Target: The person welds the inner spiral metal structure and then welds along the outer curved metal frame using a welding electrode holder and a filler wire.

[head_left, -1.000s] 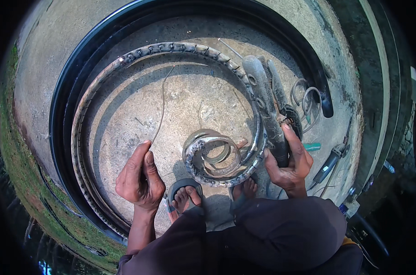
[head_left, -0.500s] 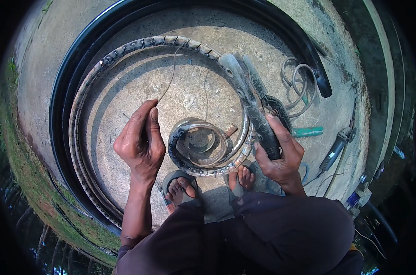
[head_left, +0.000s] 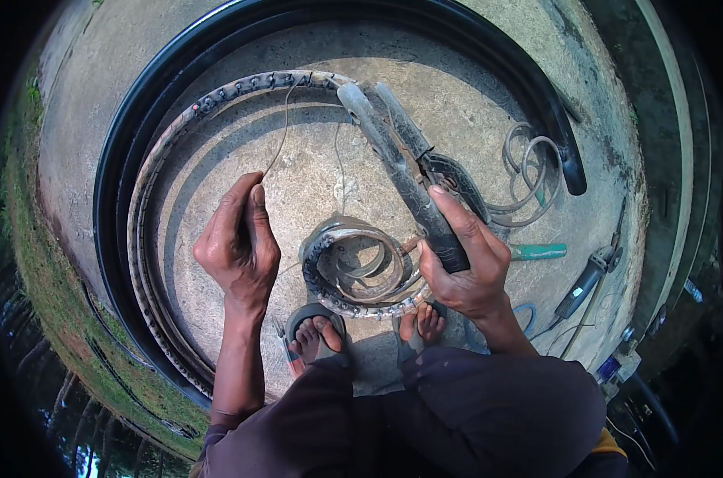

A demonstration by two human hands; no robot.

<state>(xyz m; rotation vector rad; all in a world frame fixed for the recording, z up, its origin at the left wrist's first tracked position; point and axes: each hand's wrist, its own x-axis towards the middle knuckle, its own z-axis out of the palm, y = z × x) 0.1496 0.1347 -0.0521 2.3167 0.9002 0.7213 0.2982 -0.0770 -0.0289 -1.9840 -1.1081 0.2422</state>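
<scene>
In the head view, my left hand [head_left: 242, 239] pinches the lower end of a thin wire [head_left: 286, 127] between thumb and fingertips. The wire runs up to a curved, pale strip [head_left: 242, 84] with short dark ties at intervals. My right hand [head_left: 473, 259] is closed around a worn grey-black tool like long pliers [head_left: 393, 155], with two long arms. Its far end reaches up left to the strip, near the wire's upper end; I cannot tell if they touch. The strip sweeps round the left side and also shows beside a small coil [head_left: 321, 279] near my feet.
A thick black curved tube [head_left: 114, 159] arches around the work. To the right lie a looped grey hose [head_left: 548, 159], a green handle [head_left: 540, 252] and an angle grinder [head_left: 586, 279]. My sandalled feet [head_left: 317, 334] stand on concrete. Grass [head_left: 74, 319] borders the left.
My right hand and the plier-like tool have moved left, bringing the tool's far end closer to the wire. My left hand still pinches the wire. The whole view has shifted slightly.
</scene>
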